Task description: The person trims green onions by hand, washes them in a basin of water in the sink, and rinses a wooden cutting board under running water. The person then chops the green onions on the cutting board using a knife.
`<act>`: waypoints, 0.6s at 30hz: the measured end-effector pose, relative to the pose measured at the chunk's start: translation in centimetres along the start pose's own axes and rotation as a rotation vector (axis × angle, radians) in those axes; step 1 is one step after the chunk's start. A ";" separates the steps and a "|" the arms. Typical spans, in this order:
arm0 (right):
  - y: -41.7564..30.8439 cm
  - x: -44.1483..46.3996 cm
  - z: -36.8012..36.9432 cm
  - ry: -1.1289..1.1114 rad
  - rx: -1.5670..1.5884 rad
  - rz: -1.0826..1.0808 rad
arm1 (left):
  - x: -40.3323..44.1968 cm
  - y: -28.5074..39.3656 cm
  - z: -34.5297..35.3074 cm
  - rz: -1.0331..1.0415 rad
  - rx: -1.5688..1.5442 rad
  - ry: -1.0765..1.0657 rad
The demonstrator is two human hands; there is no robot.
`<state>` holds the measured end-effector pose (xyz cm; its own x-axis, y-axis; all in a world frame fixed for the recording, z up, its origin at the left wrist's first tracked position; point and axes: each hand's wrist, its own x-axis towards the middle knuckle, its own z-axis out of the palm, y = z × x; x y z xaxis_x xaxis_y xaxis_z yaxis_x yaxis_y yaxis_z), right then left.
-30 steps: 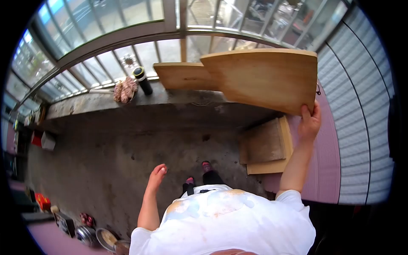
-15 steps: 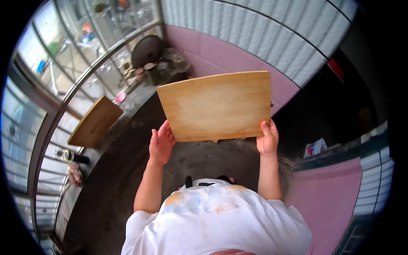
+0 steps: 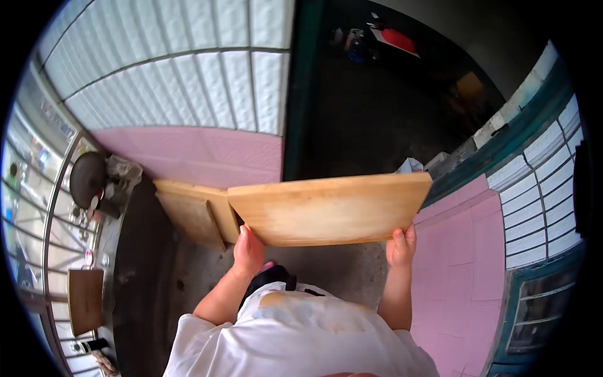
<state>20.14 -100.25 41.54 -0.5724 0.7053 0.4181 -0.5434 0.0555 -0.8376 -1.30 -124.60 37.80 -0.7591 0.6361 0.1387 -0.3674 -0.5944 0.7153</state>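
A thick, pale wooden board (image 3: 333,212) is held in front of me, tilted so its broad face and top edge show. My left hand (image 3: 249,251) grips the lower left corner, thumb up and the other fingers mostly hidden. At the lower right corner, my right hand (image 3: 401,247) is closed on the edge with the thumb on the near face. Beyond the left hand, a darker wooden board (image 3: 188,215) leans on a lighter wooden board (image 3: 222,210) by the pink wall.
A dark doorway (image 3: 370,119) opens ahead, beside a pink and white tiled wall (image 3: 201,151). Along the left, a window ledge carries a round dark pan (image 3: 88,179), another wooden board (image 3: 85,300) and a black bottle (image 3: 91,345). Pink tiles (image 3: 449,283) line the right.
My view has turned right, bringing the doorway and the leaning boards into sight. The held board has tipped and sits lower. My left hand, open against its edge before, has closed around the corner.
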 end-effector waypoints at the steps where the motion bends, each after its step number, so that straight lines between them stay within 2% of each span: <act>1: 0.2 0.8 -1.5 0.029 -0.010 -0.001 | 1.6 -1.3 0.7 -0.027 0.000 -0.014; 3: 0.8 1.6 -4.4 0.223 -0.158 -0.016 | 4.3 -3.9 1.9 -0.023 -0.034 -0.098; 4: 1.3 2.5 -6.5 0.161 -0.203 -0.023 | 6.2 -5.2 3.2 0.027 -0.065 -0.122; 5: 1.7 3.3 -7.8 0.198 -0.221 -0.020 | 9.2 -6.1 4.4 0.144 0.073 -0.296; 7: 1.5 6.2 -9.2 0.235 -0.454 -0.078 | 14.6 -10.1 5.7 0.170 0.183 -0.363; 9: 2.6 8.1 -13.0 0.402 -0.209 -0.033 | 20.0 -12.9 7.9 0.286 0.115 -0.543; 11: 2.1 11.2 -13.9 0.485 -0.159 -0.052 | 25.5 -16.3 10.0 0.394 0.103 -0.653; 13: 1.9 14.5 -15.6 0.869 0.018 0.057 | 29.7 -19.0 12.9 0.407 0.114 -0.618; 15: 2.7 16.2 -18.3 0.840 -0.047 0.027 | 33.6 -21.1 15.8 0.426 0.089 -0.631; 18: 4.9 21.0 -22.9 0.520 -0.077 -0.214 | 39.1 -25.3 19.0 0.494 -0.016 -0.606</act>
<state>19.47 -68.99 38.18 -0.0666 0.9268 0.3696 -0.5562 0.2730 -0.7849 -11.48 -75.31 38.17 -0.4120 0.4510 0.7917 -0.0747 -0.8827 0.4639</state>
